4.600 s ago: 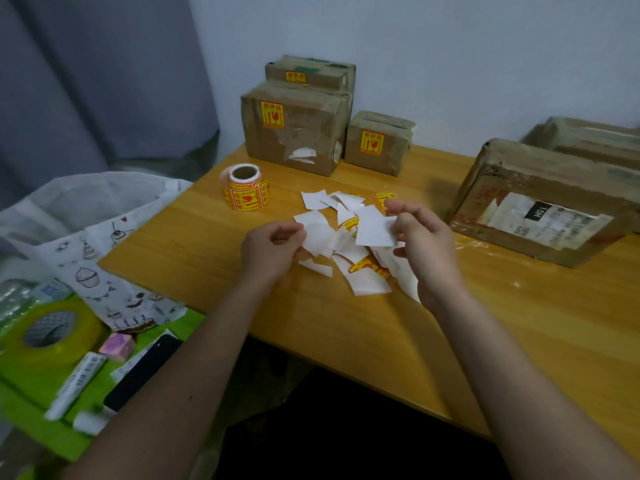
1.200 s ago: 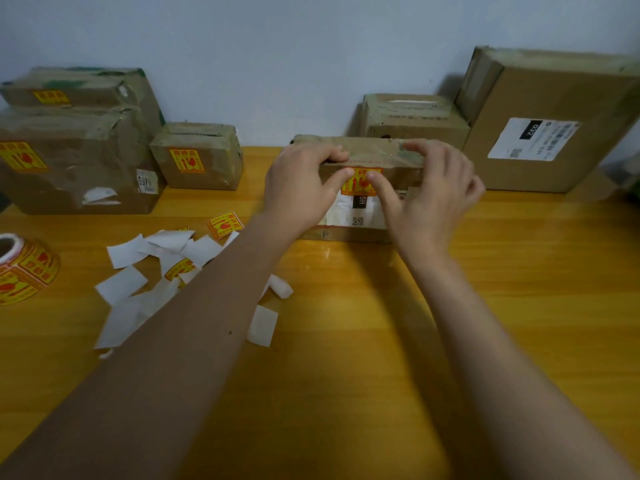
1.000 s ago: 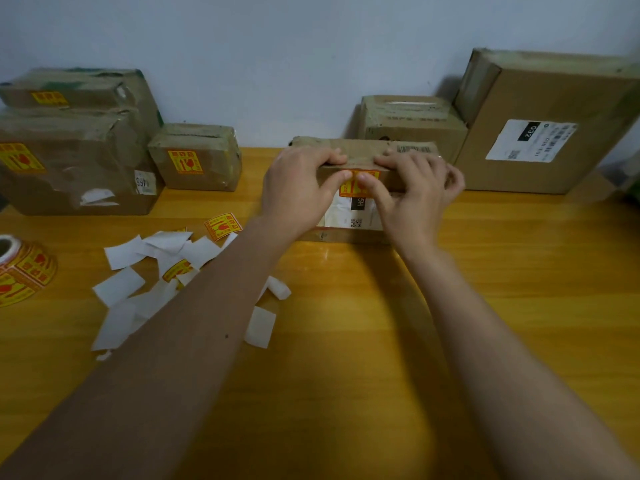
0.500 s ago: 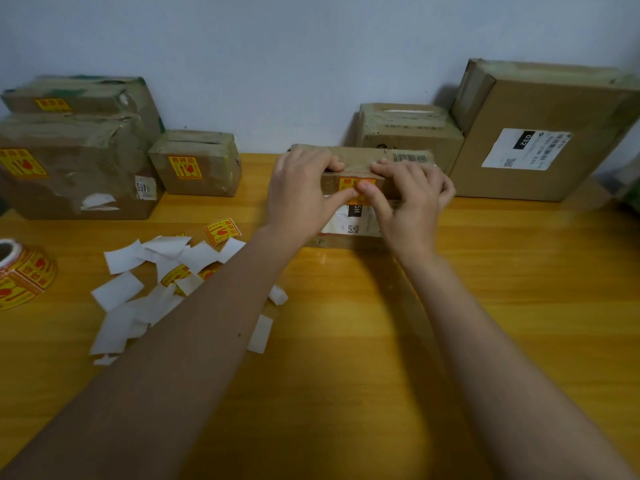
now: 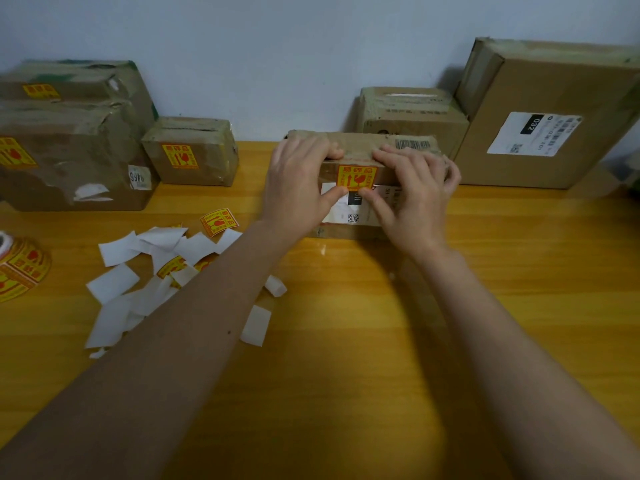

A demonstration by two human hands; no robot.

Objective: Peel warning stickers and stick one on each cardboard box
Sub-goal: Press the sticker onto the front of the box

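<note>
Now left hand (image 5: 300, 188) and right hand (image 5: 414, 199) curl over box (image 5: 360, 147), thumbs pressing sticker (image 5: 356, 177).

A sticker (image 5: 356, 177) sits on the front of the middle box (image 5: 360, 147). Behind it, to the right, stand two more boxes (image 5: 412, 116). Paper scraps (image 5: 114, 282) lie to the left on the table (image 5: 346, 375).

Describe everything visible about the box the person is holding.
The flat brown cardboard box lies on the wooden table, worn and taped, a barcode label on top. Its front face carries a white shipping label and a yellow-and-red warning sticker. The left hand and right hand grip it, fingers over the top edge, thumbs pressing below the sticker.
</note>
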